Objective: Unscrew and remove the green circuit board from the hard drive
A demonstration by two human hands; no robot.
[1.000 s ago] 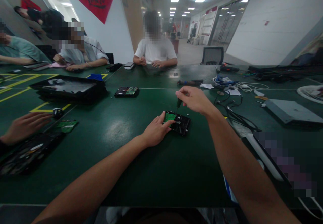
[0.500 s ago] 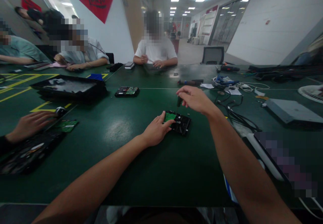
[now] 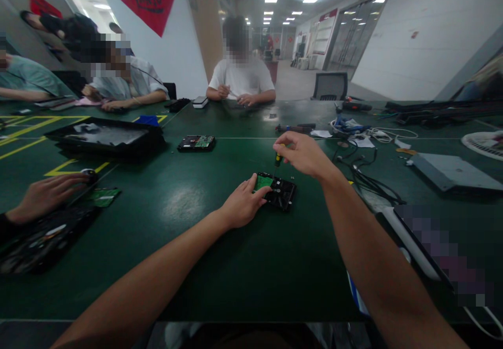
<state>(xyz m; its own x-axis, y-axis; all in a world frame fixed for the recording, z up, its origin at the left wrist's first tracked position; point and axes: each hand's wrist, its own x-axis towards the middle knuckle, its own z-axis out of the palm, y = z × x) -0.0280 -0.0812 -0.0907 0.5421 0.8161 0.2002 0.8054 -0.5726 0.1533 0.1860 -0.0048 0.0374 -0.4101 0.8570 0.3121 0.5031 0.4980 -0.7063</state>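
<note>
A black hard drive (image 3: 283,197) with a green circuit board (image 3: 264,181) lies on the green table, in the middle of the head view. My left hand (image 3: 242,203) grips its left side, the fingers along the far edge and the thumb over the board. Above the drive, my right hand (image 3: 302,154) pinches the handle of a yellow and dark screwdriver (image 3: 278,160). The screwdriver stands nearly upright with its tip down at the drive; exact contact is too small to tell. Small screws (image 3: 292,177) lie just beyond the drive's far right corner.
Another hard drive (image 3: 196,143) lies farther off, near a black tray (image 3: 106,134). A co-worker's hand (image 3: 51,192) is at the left, by a loose green board (image 3: 101,197). Cables (image 3: 357,173) and a grey metal box (image 3: 456,171) lie right. Several people sit around the table.
The screwdriver's handle has turned in my right hand, and its yellow part now shows. My left hand stays on the hard drive. The whole view has shifted slightly.
</note>
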